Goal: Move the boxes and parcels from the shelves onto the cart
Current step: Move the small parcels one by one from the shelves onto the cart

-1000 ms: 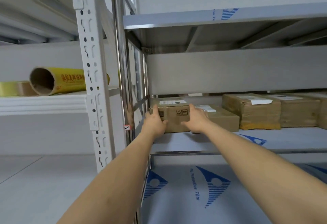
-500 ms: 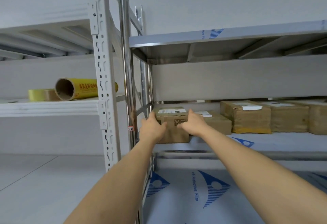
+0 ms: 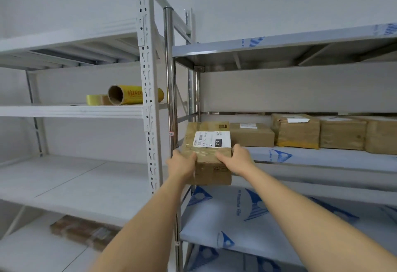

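Right now both hands clamp one box (image 3: 209, 153) at its near corners: my left hand (image 3: 181, 164) curls round the left edge, my right hand (image 3: 237, 161) round the right. It hangs tilted, label up, half clear of the shelf (image 3: 322, 157) edge, hard by the steel post (image 3: 170, 99) on the left. Only the near end is gripped, so the far end could sag and slip from my fingers, I judge. Swinging left could knock it against the post. Further boxes (image 3: 296, 131) sit just right of it; dragging could nudge the nearest. No cart is in view, so I must turn blind.
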